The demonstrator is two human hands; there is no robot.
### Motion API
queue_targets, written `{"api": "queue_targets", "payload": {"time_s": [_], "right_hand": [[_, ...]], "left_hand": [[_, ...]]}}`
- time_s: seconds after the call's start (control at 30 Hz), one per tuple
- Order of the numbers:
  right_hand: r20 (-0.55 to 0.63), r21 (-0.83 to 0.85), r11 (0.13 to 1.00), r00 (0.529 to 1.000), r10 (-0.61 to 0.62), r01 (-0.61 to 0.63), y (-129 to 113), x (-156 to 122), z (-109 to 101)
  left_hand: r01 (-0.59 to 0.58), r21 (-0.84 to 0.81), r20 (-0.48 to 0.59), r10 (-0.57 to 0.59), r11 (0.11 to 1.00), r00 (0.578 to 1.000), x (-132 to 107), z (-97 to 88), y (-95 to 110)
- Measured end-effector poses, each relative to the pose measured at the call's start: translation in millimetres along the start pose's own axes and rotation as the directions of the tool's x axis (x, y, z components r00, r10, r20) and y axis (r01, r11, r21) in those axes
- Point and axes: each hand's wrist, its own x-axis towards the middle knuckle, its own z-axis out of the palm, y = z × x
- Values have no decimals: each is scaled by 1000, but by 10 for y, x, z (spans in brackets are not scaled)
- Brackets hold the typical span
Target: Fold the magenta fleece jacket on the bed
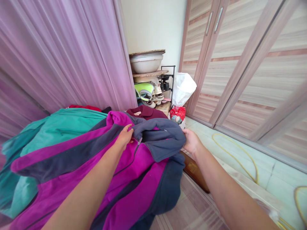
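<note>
A magenta and dark grey fleece jacket lies spread out in front of me, its zip partly undone at the neck. My left hand is closed on the jacket near the zip pull, just beside the collar. On the far side of the grey collar, my right hand pinches its edge; the fingertips are partly hidden. Under and beyond the jacket are a teal garment on the left and a maroon garment with a collar label. Dark blue cloth shows beneath the jacket's right side.
Purple curtains hang at the left. A black shoe rack with shoes and a white basin stands at the back, beside a white bag. Wooden wardrobe doors line the right, with a yellow hose on the floor.
</note>
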Motion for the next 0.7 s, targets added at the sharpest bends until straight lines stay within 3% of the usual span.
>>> {"api": "queue_targets", "payload": {"time_s": [0.07, 0.1, 0.17, 0.2, 0.27, 0.33, 0.4, 0.5, 0.57, 0.63, 0.7], "right_hand": [[-36, 111, 994, 999, 26, -21, -33, -87, 14], [-50, 123, 992, 998, 28, -22, -44, -125, 31], [-71, 143, 989, 996, 47, -37, -65, -183, 76], [-78, 162, 986, 995, 60, -46, -77, -203, 100], [-78, 191, 979, 994, 81, -65, -107, -228, 139], [-41, 191, 977, 994, 103, -93, -133, -233, 147], [20, 177, 976, 992, 123, -125, -135, -215, 107], [59, 169, 975, 989, 135, -144, -62, -148, -23], [-25, 114, 988, 993, 112, -108, 16, -98, -105], [-156, -48, 999, 988, 10, -17, 73, -69, -137], [-211, -313, 941, 957, -200, 128, 79, -69, -114]], "left_hand": [[-217, 247, -30, 232, 944, 972, -85, -1, 69], [-356, 376, -18, 391, 856, 920, -137, 14, 126], [-570, 536, 96, 626, 623, 774, -248, 87, 276], [-634, 565, 183, 669, 528, 720, -299, 143, 359], [-691, 590, 362, 628, 418, 689, -370, 274, 512], [-665, 631, 452, 508, 399, 734, -375, 388, 619], [-598, 678, 459, 390, 426, 798, -303, 429, 666], [-517, 644, 436, 285, 564, 854, -78, 311, 654], [-444, 567, 388, 251, 694, 887, 97, 161, 615], [-334, 515, 275, 217, 790, 937, 242, 29, 569], [-257, 516, 155, 206, 817, 966, 335, -32, 536]]}}
